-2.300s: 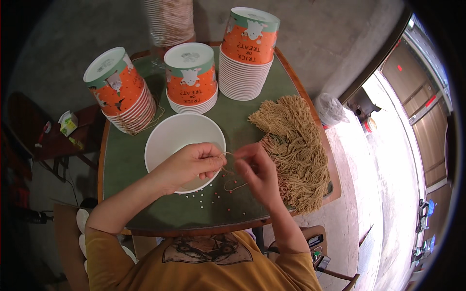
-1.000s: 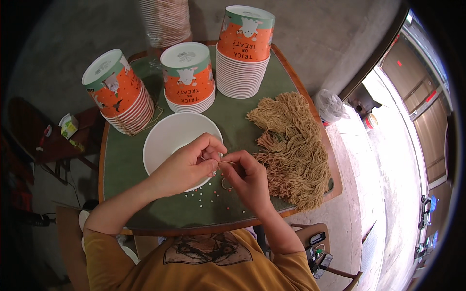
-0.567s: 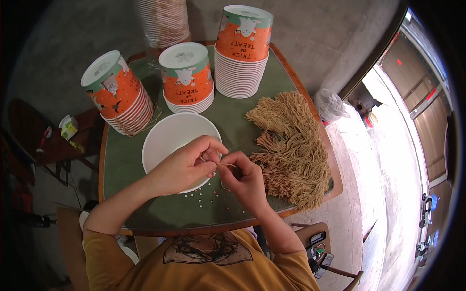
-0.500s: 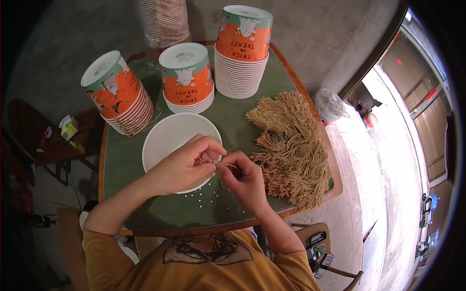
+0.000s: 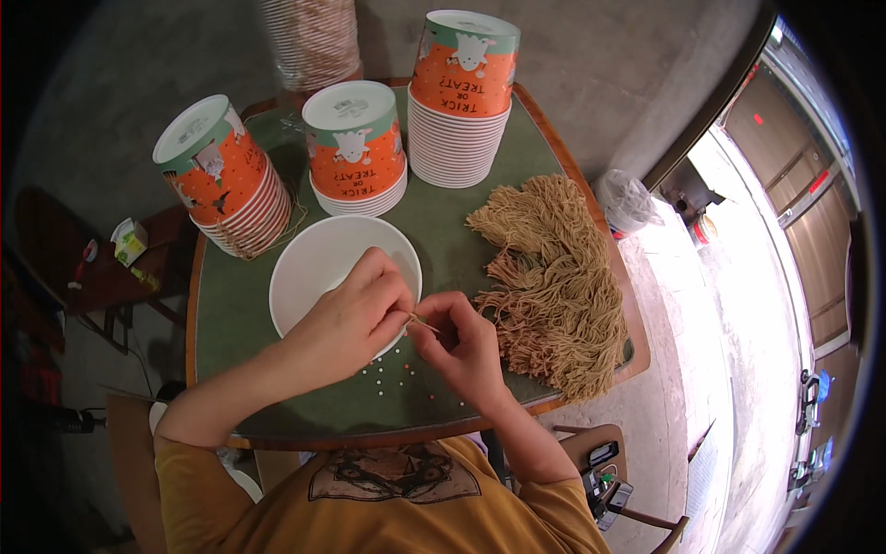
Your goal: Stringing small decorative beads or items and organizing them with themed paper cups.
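Note:
Over the right rim of an open white paper bucket (image 5: 305, 263), both my hands meet fingertip to fingertip. A thin tan cord (image 5: 423, 322) runs between them. My left hand (image 5: 355, 314) is closed, thumb and forefinger pinching the cord, its back partly hiding the bucket. Thumb and forefinger of my right hand (image 5: 459, 343) pinch the same cord from the other side. Small pale and reddish beads (image 5: 380, 380) lie scattered on the green tabletop below my hands. To the right of my right hand lies a large heap of tan cords (image 5: 558, 286).
Inverted stacks of orange buckets stand at the left (image 5: 217, 175), the middle (image 5: 355, 152) and the back right (image 5: 461, 102). Loose cord hangs around the left stack. A tall plastic-wrapped stack (image 5: 314, 46) rises behind. A chair (image 5: 604, 462) holds devices at the lower right.
My left fingers have curled further closed and risen a little. The right hand has turned slightly at the fingertips, and the cord between them lies differently.

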A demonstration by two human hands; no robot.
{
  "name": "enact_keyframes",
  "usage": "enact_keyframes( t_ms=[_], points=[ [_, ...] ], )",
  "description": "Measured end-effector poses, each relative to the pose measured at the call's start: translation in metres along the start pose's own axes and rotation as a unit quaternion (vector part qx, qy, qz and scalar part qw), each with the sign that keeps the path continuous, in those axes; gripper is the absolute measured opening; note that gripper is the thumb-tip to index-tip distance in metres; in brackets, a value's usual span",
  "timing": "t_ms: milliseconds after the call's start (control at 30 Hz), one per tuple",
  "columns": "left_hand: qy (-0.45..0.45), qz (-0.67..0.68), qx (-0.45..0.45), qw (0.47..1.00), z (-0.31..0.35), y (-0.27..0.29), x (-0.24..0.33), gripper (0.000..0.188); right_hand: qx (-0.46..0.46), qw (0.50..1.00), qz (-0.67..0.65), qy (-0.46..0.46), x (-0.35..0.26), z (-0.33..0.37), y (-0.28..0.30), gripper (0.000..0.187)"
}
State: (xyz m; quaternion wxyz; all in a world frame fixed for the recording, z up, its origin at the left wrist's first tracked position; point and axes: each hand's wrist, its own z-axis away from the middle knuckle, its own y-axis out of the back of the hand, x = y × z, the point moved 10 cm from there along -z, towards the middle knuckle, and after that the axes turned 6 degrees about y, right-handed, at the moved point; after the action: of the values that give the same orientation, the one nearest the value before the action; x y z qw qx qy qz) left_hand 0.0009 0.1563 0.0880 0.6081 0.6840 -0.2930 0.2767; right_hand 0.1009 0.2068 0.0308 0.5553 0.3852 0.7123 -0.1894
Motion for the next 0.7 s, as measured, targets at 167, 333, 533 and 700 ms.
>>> enact_keyframes(
  t_ms=[167,333,533,700],
  points=[
    [-0.038,0.003,0.011,0.999,0.003,0.004,0.005,0.011,-0.001,0.999,0.03,0.033,-0.009,0.0,-0.002,0.011],
    [-0.011,0.0,0.056,0.998,0.005,0.014,-0.012,0.02,0.022,0.997,-0.074,-0.012,0.008,0.002,-0.001,0.008],
    [0.049,0.013,0.03,0.998,0.011,0.008,-0.005,0.021,0.025,1.0,-0.018,0.002,0.0,0.001,0.0,0.008],
    [0.02,-0.015,0.049,0.998,0.013,0.003,-0.003,0.017,0.023,0.999,0.021,0.018,-0.003,0.004,-0.001,0.01]
  ],
)
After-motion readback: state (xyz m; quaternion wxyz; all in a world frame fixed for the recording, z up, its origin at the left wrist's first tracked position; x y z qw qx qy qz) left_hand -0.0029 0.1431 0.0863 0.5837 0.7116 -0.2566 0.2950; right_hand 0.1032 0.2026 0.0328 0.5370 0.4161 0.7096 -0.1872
